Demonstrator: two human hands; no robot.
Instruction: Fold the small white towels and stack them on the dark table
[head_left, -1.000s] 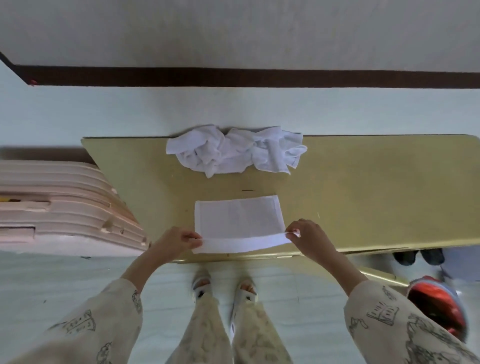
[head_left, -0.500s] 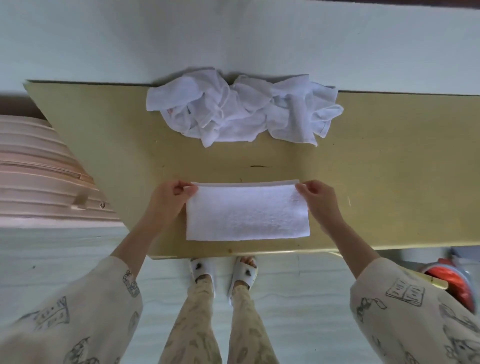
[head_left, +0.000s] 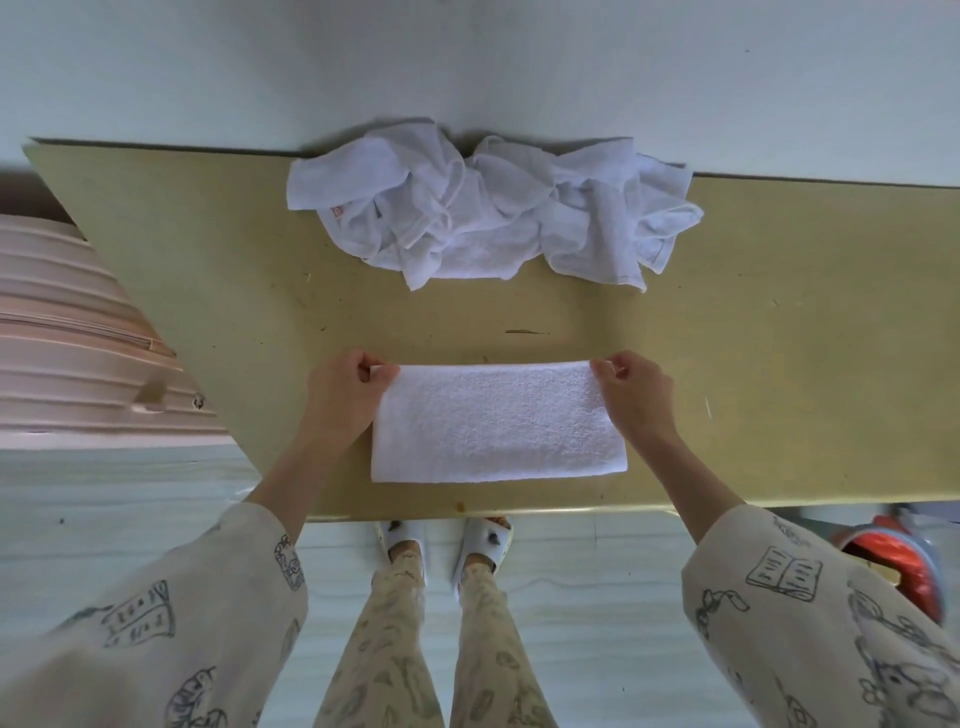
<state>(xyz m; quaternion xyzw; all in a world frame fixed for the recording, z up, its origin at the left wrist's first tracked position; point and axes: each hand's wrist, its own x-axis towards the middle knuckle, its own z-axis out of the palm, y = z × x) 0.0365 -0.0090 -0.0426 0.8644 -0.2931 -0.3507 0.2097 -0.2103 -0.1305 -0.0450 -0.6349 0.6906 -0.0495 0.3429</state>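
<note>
So the setup is a plain pale wall with a long yellowish-tan tabletop (head_left: 779, 364) pushed against it, not really "dark" in this light tbh. Left of the tabletop there's a ribbed pink plastic case (head_left: 78, 338) butted against its end. The main landmark is the half-folded white terry towel (head_left: 498, 421), lying flat near the front edge of the tabletop. The left hand (head_left: 345, 400) pinches the towel's far-left corner, fingers curled onto the cloth. Behind the towel, up against the wall, sits the crumpled heap of unfolded white towels (head_left: 488, 208), well apart from it. The right hand (head_left: 631, 389) does the same on the far-right corner, so both hands are clamped on the towel, one at each end.

What's changed: a second ago the near edge was lifted off the tabletop, now it's been carried over to the far edge and the towel is doubled into a neat strip. I'd say first fold done, probably one or two more before it starts a stack. Nothing stacked yet that I can see, and the heap is untouched.

Off to the right of the towel, below the tabletop, something red and round (head_left: 904, 566), too blurry to call.
</note>
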